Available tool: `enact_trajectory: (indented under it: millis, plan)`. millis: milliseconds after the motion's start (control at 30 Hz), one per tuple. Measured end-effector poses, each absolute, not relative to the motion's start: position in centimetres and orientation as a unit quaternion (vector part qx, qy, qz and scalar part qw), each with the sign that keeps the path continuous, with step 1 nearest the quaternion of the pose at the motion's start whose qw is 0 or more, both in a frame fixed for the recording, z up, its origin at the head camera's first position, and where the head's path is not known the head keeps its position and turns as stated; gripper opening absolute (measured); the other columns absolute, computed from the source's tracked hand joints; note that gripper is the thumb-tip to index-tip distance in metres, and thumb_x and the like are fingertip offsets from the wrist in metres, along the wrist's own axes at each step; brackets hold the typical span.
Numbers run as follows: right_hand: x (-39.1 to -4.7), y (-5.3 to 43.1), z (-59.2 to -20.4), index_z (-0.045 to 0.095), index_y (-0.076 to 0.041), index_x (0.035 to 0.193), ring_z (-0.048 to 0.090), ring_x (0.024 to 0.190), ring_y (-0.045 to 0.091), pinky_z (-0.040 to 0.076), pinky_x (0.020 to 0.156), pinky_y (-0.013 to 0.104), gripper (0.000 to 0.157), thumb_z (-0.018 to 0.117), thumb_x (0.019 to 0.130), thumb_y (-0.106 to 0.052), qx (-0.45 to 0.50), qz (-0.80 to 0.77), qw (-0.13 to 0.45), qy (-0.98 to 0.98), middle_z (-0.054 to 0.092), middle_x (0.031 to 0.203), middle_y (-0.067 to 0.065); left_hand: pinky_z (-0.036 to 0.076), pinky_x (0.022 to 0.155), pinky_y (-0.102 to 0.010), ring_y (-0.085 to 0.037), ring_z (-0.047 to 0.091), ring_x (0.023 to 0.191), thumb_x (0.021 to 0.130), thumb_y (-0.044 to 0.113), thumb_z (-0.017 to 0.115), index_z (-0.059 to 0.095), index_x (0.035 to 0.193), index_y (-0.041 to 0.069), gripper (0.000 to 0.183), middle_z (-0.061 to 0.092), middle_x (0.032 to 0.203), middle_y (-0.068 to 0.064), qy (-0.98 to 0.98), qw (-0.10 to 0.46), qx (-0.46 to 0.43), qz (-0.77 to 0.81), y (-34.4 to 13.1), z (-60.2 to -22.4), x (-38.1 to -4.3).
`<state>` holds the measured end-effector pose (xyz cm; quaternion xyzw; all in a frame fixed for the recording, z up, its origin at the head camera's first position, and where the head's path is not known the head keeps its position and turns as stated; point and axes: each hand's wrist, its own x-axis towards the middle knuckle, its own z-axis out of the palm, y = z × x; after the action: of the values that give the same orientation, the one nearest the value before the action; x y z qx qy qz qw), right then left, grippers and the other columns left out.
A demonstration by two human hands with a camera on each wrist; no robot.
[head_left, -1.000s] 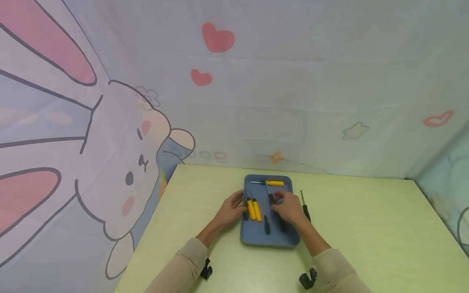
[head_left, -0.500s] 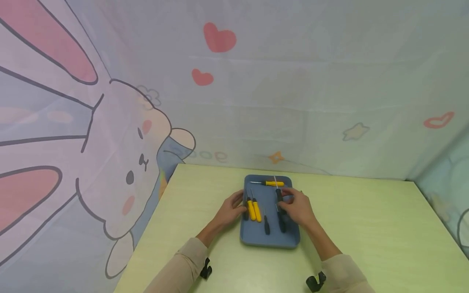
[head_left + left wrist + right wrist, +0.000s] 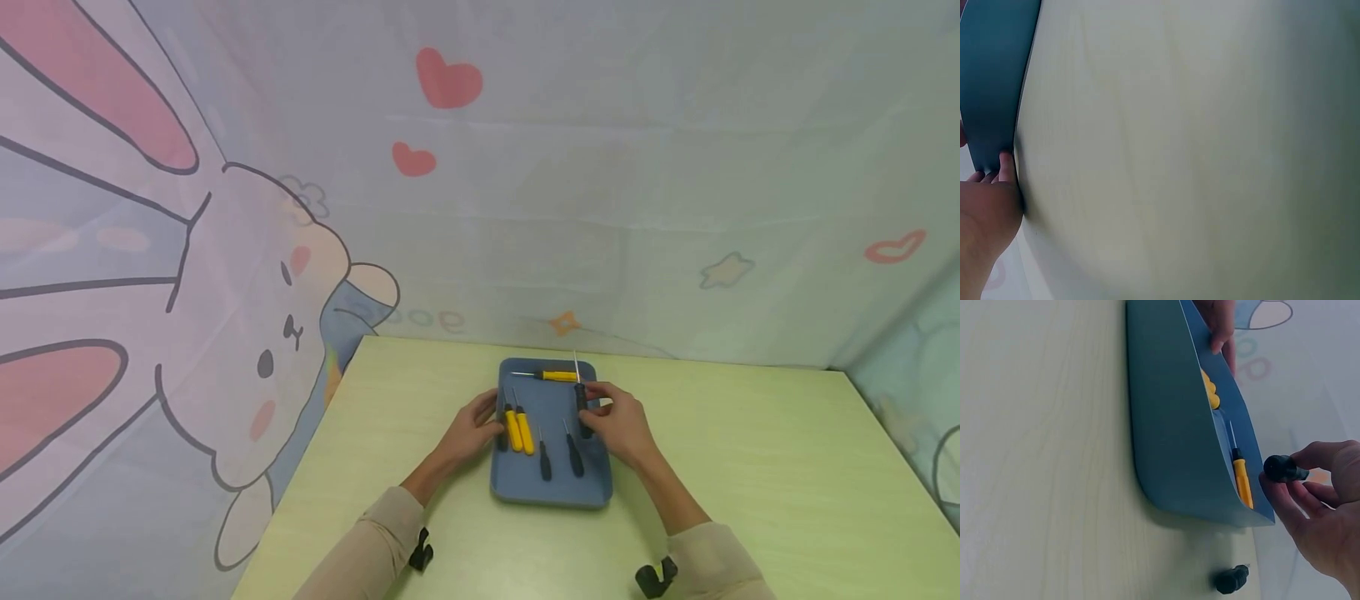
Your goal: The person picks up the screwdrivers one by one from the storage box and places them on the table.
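Note:
My left hand (image 3: 467, 435) grips the left wall of a blue-grey tray (image 3: 551, 492), its thumb over the rim. In the left wrist view, fingers (image 3: 1006, 167) rest against the tray's outer wall. My right hand (image 3: 624, 425) pinches a black-handled screwdriver (image 3: 581, 402) over the tray's right side, shaft pointing to the back. The right wrist view shows its handle end (image 3: 1280, 469) between thumb and fingers. Inside lie two yellow screwdrivers (image 3: 519, 430) side by side at left, black ones (image 3: 574, 458) towards the front, and another yellow screwdriver (image 3: 557, 376) crosswise at the back.
Another black screwdriver (image 3: 1231, 580) lies on the table just outside the tray's right side; the right hand hides it in the head view. The pale yellow-green table (image 3: 750, 467) ends at the back against a printed cloth (image 3: 600, 167).
My right hand has moved right with the black screwdriver, from the tray's middle to its right side, uncovering a black screwdriver inside. The left hand has stayed put.

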<state>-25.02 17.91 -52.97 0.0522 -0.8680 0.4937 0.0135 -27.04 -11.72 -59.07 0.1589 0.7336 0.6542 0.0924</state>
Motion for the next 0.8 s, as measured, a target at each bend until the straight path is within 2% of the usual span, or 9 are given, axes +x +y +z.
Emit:
enact_trajectory:
  millis: [167, 500, 800]
  plan:
    - [-24.8, 18.6, -52.8, 0.059, 0.004, 0.145, 0.075, 0.105, 0.035, 0.064, 0.079, 0.038, 0.052, 0.073, 0.096, -0.007, 0.046, 0.501, 0.018, -0.864, 0.068, 0.13, 0.024, 0.033, 0.124, -0.051, -0.041, 0.032, 0.156, 0.1, -0.007, 0.057, 0.031, 0.162, -0.006, 0.067, 0.033, 0.168, -0.026, 0.737, 0.09, 0.159, 0.651, -11.7, -59.0, -26.9]
    - [-24.6, 19.8, -53.0, 0.061, 0.004, 0.141, 0.074, 0.1, 0.033, 0.059, 0.071, 0.026, 0.048, 0.075, 0.096, -0.006, 0.037, 0.515, 0.035, -0.856, 0.069, 0.127, 0.025, 0.033, 0.124, -0.052, -0.042, 0.032, 0.156, 0.101, -0.007, 0.057, 0.03, 0.162, -0.008, 0.067, 0.032, 0.167, -0.028, 0.735, 0.087, 0.158, 0.653, -11.7, -58.6, -26.8]
    - [-24.4, 21.0, -52.8, 0.061, 0.001, 0.141, 0.073, 0.1, 0.032, 0.058, 0.07, 0.024, 0.047, 0.074, 0.096, -0.007, 0.046, 0.509, 0.057, -0.858, 0.069, 0.127, 0.023, 0.033, 0.124, -0.052, -0.042, 0.032, 0.156, 0.101, -0.008, 0.056, 0.029, 0.162, -0.008, 0.067, 0.032, 0.167, -0.028, 0.734, 0.089, 0.157, 0.655, -11.6, -58.9, -27.0]
